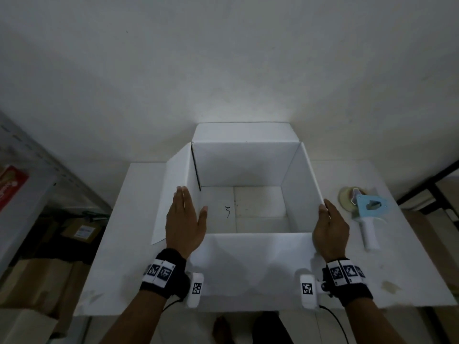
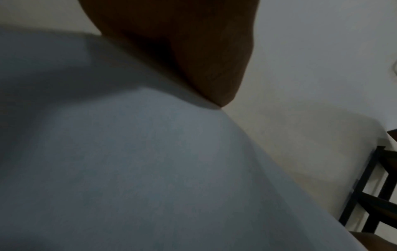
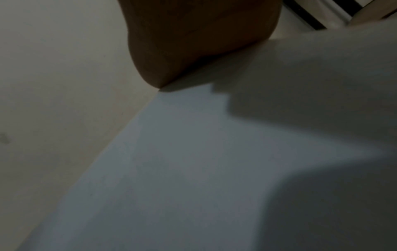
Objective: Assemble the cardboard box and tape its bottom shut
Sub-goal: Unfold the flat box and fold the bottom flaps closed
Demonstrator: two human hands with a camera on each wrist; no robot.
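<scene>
A white cardboard box stands open-side up on the white table, its flaps spread outward. Its inner floor shows folded flaps with a handwritten mark. My left hand lies flat with straight fingers on the box's left flap, thumb out toward the inside. My right hand rests flat against the right wall's near top corner. Both wrist views are dark: each shows a palm, the left hand and the right hand, against white cardboard. A blue tape dispenser with a white handle lies right of the box.
Metal shelving with a red packet stands at the left. Brown cartons sit on the floor below it. A dark frame stands at the far right. A white wall rises just behind the box. Bare feet show under the table's front edge.
</scene>
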